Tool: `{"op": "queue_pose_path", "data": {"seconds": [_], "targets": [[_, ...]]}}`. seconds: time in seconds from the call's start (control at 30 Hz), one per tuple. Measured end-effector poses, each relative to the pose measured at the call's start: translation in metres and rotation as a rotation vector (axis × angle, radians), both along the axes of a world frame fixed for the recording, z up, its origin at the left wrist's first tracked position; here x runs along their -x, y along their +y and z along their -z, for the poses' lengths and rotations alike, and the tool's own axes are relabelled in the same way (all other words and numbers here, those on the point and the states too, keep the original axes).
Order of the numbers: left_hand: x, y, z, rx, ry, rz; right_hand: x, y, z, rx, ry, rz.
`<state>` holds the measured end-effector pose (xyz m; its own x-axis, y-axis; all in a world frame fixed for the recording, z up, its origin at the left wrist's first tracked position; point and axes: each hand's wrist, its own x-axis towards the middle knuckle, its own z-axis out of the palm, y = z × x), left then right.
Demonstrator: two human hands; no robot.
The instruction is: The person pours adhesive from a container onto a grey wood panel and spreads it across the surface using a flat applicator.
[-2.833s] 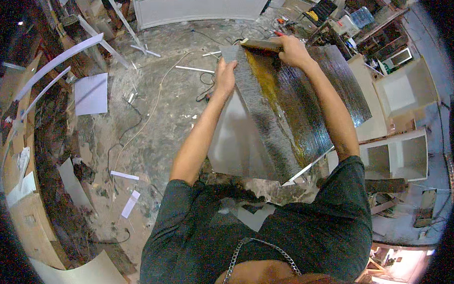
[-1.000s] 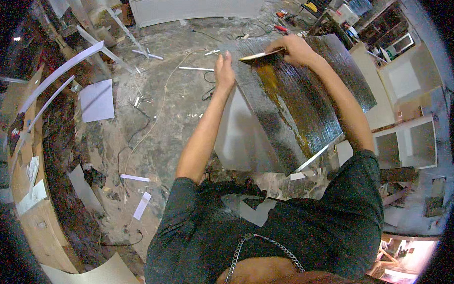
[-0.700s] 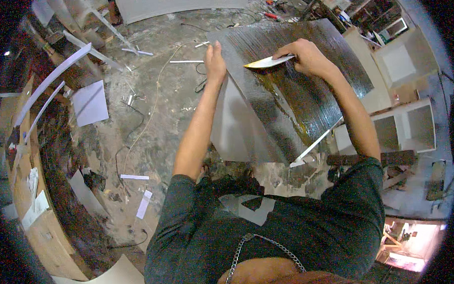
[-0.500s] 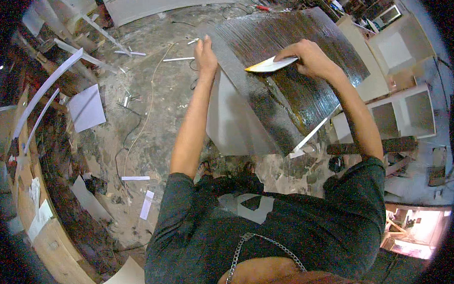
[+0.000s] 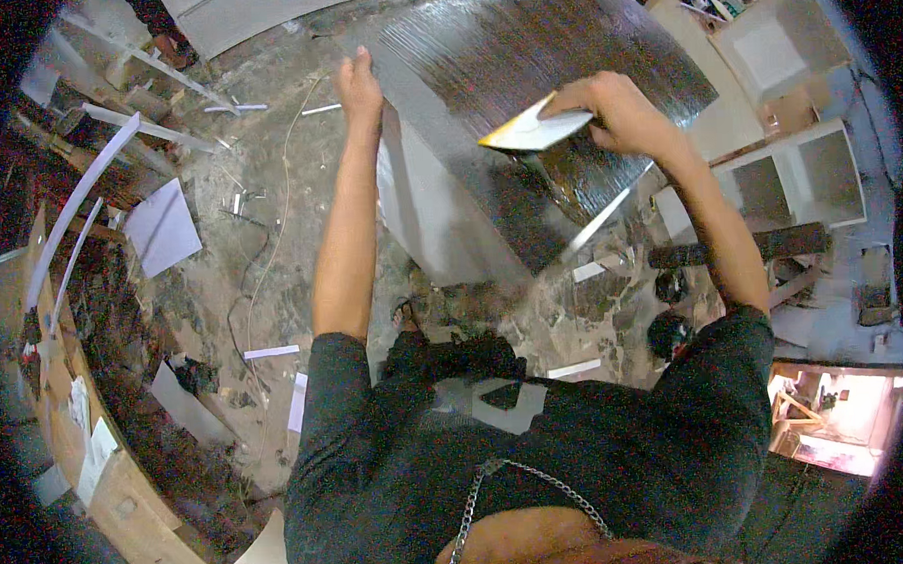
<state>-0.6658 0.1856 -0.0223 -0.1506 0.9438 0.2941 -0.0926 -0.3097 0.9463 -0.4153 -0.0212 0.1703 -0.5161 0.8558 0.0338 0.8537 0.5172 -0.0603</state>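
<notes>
1. Looking down from head height, a person stands over a stone-patterned floor [image 5: 223, 280] littered with white offcuts, strips and a thin cable.
2. Filling the far middle of the view is a large board [image 5: 524, 90]. Its top face is dark, streaked and shiny, apparently coated with wet adhesive; its pale grey side faces left and near. It seems raised off the floor on its own edge, bringing the face up to working height.
3. Standing to the right are white open cabinet boxes [image 5: 796, 171], and along the left edge lie long pale strips and stacked wood [image 5: 88, 414].
4. Resting on the floor at left is a loose white sheet [image 5: 161, 227], well apart from the board.
5. Reaching far forward, the left hand [image 5: 358, 86] has its fingers curled over the board's far-left edge, gripping it, likely to steady it.
6. Clenched on a flat spreader [image 5: 531, 132], the right hand [image 5: 620, 112] sits above the board's middle. The pale, yellow-edged blade points left and lies low against the dark face, an angle suited to scraping the coating thin.
</notes>
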Motion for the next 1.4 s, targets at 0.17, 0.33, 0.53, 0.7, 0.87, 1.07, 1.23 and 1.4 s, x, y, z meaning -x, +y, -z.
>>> {"op": "queue_pose_path", "data": {"seconds": [0.17, 0.33, 0.53, 0.7, 0.87, 1.07, 1.23, 1.4], "targets": [[0.000, -0.030, -0.013, 0.128, -0.107, -0.175, -0.004, -0.004, 0.004, -0.019, -0.008, -0.039], [0.001, -0.049, -0.034, 0.255, 0.029, -0.045, -0.024, -0.014, 0.002, -0.074, -0.017, -0.080], [0.016, -0.040, -0.018, 0.138, -0.141, -0.128, -0.008, -0.020, -0.005, -0.033, -0.021, -0.133], [-0.010, -0.052, -0.035, 0.156, 0.123, -0.186, -0.038, -0.040, 0.004, -0.022, -0.006, -0.107], [-0.002, -0.027, -0.004, 0.038, 0.102, -0.161, -0.046, -0.057, 0.002, -0.006, -0.010, -0.135], [0.000, 0.005, 0.025, -0.150, 0.358, -0.309, -0.054, -0.078, 0.000, 0.041, 0.001, -0.131], [0.018, 0.026, 0.039, -0.123, 0.321, -0.203, -0.058, -0.099, -0.006, 0.031, -0.006, -0.160], [-0.020, -0.003, 0.012, -0.043, 0.106, -0.135, -0.080, -0.127, -0.001, 0.055, -0.011, -0.150]]}}
